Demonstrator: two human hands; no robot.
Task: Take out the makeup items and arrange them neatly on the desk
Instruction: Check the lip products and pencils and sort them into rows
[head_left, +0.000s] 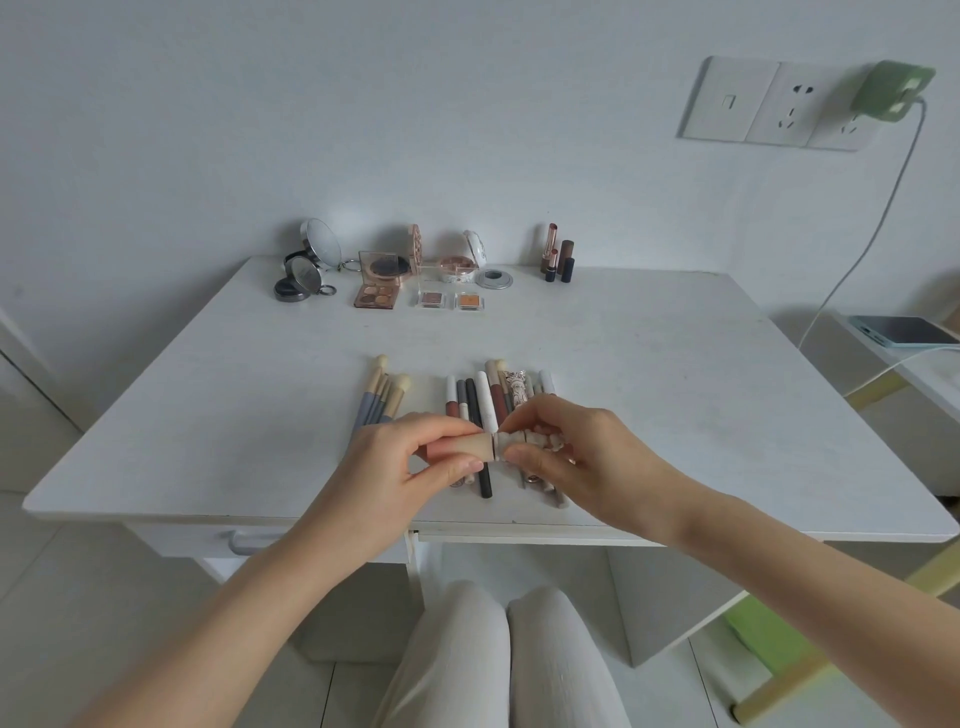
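I have one head-worn wide-angle view, looking forward and down over the white desk (675, 395) from its near edge, close above it. It faces the wall behind the desk's far edge.

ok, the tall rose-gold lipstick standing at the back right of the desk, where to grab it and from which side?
Grip the tall rose-gold lipstick on its upper body, coming from above: it stands upright and rises over the shorter tubes crowded beside it. A low side approach would probably knock those over. Both hands are busy now.
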